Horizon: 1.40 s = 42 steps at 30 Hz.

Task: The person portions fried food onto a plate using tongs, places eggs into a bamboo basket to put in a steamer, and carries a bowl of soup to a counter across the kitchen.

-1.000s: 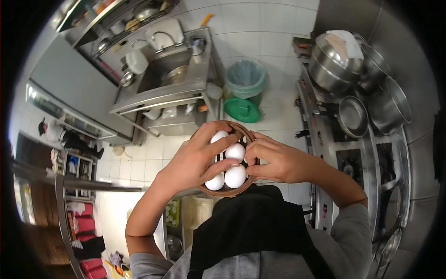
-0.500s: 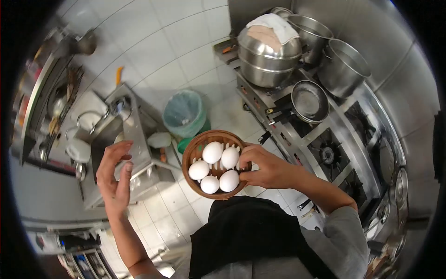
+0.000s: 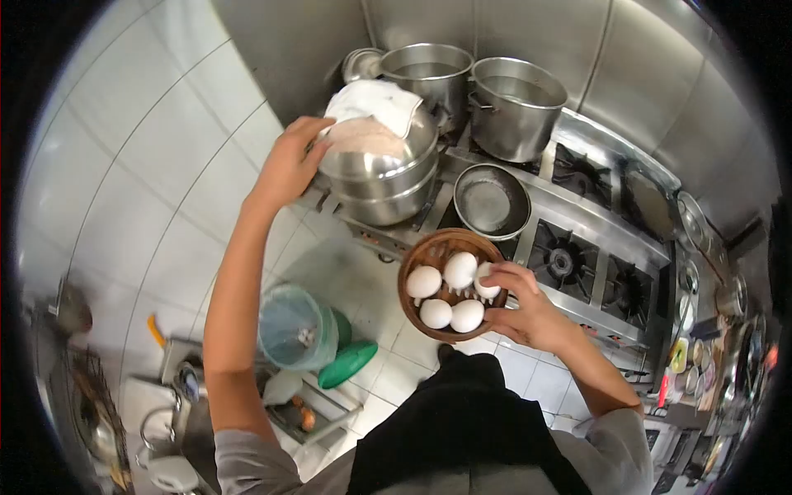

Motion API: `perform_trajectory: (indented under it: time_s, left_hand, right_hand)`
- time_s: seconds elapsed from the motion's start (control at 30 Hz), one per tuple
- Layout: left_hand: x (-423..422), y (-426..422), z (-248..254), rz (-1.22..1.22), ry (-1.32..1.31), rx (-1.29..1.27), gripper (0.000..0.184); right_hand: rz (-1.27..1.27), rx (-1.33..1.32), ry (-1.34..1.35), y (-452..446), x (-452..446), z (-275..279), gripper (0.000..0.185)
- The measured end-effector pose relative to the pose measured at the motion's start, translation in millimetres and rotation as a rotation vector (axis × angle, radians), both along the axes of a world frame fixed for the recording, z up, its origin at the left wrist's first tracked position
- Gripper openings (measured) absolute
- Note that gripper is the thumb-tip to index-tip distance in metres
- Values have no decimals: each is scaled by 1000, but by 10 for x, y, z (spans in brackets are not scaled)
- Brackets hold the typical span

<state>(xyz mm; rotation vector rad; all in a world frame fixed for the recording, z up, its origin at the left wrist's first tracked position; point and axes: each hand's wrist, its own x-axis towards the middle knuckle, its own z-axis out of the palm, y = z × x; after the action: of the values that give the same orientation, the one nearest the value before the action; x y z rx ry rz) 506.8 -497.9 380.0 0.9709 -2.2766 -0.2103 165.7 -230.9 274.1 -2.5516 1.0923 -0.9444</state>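
Against my body's front, a round wooden steamer basket (image 3: 407, 305) holds several white eggs (image 3: 467, 316) on a slatted base. My right hand (image 3: 532, 313) grips the basket's right rim, its fingers reaching over the inside and partly covering one egg. My left hand (image 3: 290, 165) is raised at the left side of a domed steel steamer pot (image 3: 375, 198), thumb and fingers apart. Its fingertips meet the edge of a white cloth (image 3: 375, 103) draped on the pot's lid (image 3: 371, 165); whether they press on it I cannot tell.
Two tall steel stockpots (image 3: 516, 124) stand at the back of the gas range (image 3: 594, 301). A frying pan (image 3: 492, 200) lies in front of them. Below left are a lined bin (image 3: 289, 330), a green lid (image 3: 348, 365) and a sink area (image 3: 194, 412).
My view has turned right toward the range. My left hand has moved from over the sink side to the cloth-topped pot. The basket of eggs has come along in my right hand.
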Motion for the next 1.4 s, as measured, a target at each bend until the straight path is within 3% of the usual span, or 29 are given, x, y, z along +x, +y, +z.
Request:
perform_trajectory:
  time_s: [0.17, 0.37, 0.5, 0.63, 0.87, 0.97, 1.03, 1.3, 1.33, 1.4]
  left_hand:
    - [-741, -2186, -475, 81, -404, -284, 47]
    - [-1135, -3093, -567, 160, -765, 18, 58]
    - [-1084, -3363, -516, -46, -864, -72, 54]
    - [-962, -3528, -414, -172, -829, -41, 47]
    - [-317, -3996, -3, -251, -486, -72, 35]
    - [2, -4325, 207, -343, -392, 212, 29]
    - [152, -4411, 300, -350, -366, 256, 27]
    - [507, -4681, 351, -335, -353, 217, 26]
    - [515, -4684, 348, -356, -336, 228, 26]
    - [539, -4684, 337, -380, -309, 251, 27]
  right_hand:
    - [-228, 30, 10, -278, -241, -90, 23]
    - [-385, 0, 1, -799, -506, -173, 22]
    - [-457, 3, 2, -1234, -532, -99, 24]
    - [-480, 0, -13, -1646, -472, -111, 26]
    - [-510, 23, -16, -2305, -111, -40, 29]
    - [-477, 14, -25, -2599, 62, -51, 29]
    - [-461, 12, -22, -2839, 174, -120, 29]
    - [-333, -42, -76, -4064, 652, -700, 26]
    - [-313, -52, -13, -4223, 680, -776, 33]
    - [-367, 163, -203, -4693, 682, -1446, 37]
